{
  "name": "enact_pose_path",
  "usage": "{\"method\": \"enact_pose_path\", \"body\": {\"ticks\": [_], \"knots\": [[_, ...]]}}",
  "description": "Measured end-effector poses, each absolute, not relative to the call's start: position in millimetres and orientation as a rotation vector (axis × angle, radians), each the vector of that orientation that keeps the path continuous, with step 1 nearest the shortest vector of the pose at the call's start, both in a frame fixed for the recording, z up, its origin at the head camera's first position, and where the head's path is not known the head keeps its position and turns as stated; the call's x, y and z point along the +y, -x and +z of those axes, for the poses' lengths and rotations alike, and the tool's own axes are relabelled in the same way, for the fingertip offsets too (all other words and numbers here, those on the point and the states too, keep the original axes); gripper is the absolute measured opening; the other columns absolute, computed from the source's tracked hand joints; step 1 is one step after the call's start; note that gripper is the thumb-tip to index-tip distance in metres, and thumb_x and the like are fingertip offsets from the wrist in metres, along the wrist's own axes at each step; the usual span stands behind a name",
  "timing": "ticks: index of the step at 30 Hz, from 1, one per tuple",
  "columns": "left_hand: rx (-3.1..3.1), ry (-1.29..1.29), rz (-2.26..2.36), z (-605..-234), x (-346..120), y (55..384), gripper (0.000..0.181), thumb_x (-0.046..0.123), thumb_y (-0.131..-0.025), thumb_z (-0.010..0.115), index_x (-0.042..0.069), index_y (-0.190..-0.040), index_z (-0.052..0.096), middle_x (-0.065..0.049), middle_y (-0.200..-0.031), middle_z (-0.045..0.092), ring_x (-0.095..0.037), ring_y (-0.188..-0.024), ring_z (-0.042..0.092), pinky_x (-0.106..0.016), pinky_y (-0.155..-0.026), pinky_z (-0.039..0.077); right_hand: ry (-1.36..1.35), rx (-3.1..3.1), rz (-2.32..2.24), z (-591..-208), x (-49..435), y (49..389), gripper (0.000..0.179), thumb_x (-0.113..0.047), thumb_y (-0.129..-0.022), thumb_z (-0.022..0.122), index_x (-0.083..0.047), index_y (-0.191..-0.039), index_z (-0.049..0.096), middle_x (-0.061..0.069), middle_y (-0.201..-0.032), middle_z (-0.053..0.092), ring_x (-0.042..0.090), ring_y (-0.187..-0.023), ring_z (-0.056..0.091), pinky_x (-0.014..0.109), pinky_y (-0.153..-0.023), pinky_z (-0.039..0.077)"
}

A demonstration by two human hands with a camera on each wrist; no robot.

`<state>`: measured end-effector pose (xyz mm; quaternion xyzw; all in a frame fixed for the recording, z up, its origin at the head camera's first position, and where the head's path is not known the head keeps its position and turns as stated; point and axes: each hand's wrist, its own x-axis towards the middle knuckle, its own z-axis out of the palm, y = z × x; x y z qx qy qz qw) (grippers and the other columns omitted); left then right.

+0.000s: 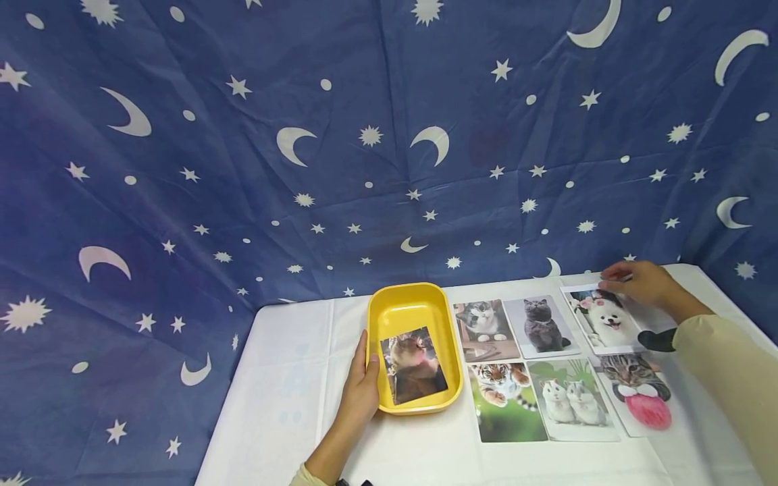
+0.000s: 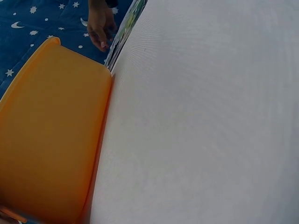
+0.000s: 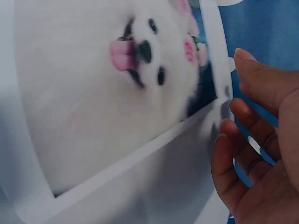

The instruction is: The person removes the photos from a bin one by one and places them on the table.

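Observation:
My left hand grips the left rim of a yellow tray, with the thumb over the edge. Inside the tray lies a photo card of a brownish animal, tilted a little. In the left wrist view the tray's outer wall fills the left side. My right hand is at the top right corner of a white dog card. Seen from the right wrist, the thumb and loosely bent fingers of that hand stand apart beside the corner of the dog card, with nothing between them.
Left of the dog card are a grey cat card and a kitten card. Below them lie a tiger cub card, a card with two small rodents and a tabby card. A blue star-patterned cloth hangs behind the white table.

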<state>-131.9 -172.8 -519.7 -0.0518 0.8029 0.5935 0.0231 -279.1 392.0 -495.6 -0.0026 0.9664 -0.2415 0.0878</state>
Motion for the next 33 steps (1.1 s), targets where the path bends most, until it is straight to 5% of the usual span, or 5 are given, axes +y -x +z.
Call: {"method": "enact_pose_path", "body": {"ticks": [9, 21, 29, 33], "knots": [[2.482, 0.179, 1.842, -518, -173, 132, 0.057, 0.028, -0.111, 0.04, 0.028, -0.165, 0.02, -0.004, -0.172, 0.019, -0.037, -0.158, 0.013, -0.061, -0.126, 0.011, 0.167, 2.889, -0.823, -463, 345, 290, 0.059, -0.047, -0.095, 0.071, 0.002, -0.128, 0.065, 0.021, -0.115, 0.068, 0.034, -0.099, 0.065, 0.037, -0.07, 0.054], [2.484, 0.175, 1.836, -520, -175, 133, 0.057, 0.027, -0.112, 0.039, 0.027, -0.165, 0.018, -0.004, -0.172, 0.018, -0.037, -0.158, 0.012, -0.061, -0.126, 0.01, 0.552, 2.405, -1.167, -418, 187, 303, 0.05, -0.04, -0.093, 0.075, -0.01, -0.132, 0.066, 0.012, -0.123, 0.066, 0.026, -0.103, 0.066, 0.042, -0.084, 0.061], [2.493, 0.192, 1.814, -521, -175, 133, 0.057, 0.029, -0.112, 0.038, 0.028, -0.165, 0.018, -0.004, -0.172, 0.018, -0.037, -0.158, 0.013, -0.061, -0.126, 0.01, 0.746, 2.121, -1.117, -420, 85, 297, 0.048, -0.03, -0.092, 0.078, -0.002, -0.129, 0.067, 0.009, -0.109, 0.07, 0.03, -0.097, 0.067, 0.051, -0.09, 0.06], [2.506, 0.166, 1.803, -520, -174, 133, 0.057, 0.029, -0.112, 0.038, 0.026, -0.165, 0.018, -0.006, -0.172, 0.018, -0.038, -0.157, 0.013, -0.062, -0.126, 0.011, 0.762, 2.11, -1.067, -427, 53, 296, 0.047, -0.028, -0.09, 0.08, -0.001, -0.127, 0.069, 0.006, -0.105, 0.071, 0.02, -0.086, 0.065, 0.045, -0.086, 0.059]]}}
